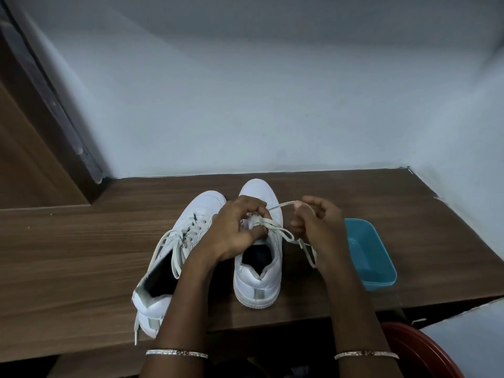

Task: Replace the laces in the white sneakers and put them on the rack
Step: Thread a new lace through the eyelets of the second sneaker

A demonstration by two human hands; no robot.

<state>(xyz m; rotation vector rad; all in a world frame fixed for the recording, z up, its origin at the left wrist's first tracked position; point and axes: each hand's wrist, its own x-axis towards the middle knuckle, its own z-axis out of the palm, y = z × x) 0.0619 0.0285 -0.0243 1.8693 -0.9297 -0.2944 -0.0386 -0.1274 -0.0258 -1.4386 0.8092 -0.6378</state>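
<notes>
The left grip (234, 227) is holding the right sneaker (257, 285) on the table (81, 255), and the right grip (316, 222) is pinching its lace (282, 205) taut. At 3 o'clock of the sneaker a teal tub (373, 257) is standing.

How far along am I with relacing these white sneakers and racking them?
Done: the left sneaker is laced through its eyelets, ends untied. In hand: on the right sneaker, the left hand pinches the lace at the eyelets while the right hand pulls its end taut. Left: finishing that lace and racking both; they sit on the table, no rack in view.
</notes>
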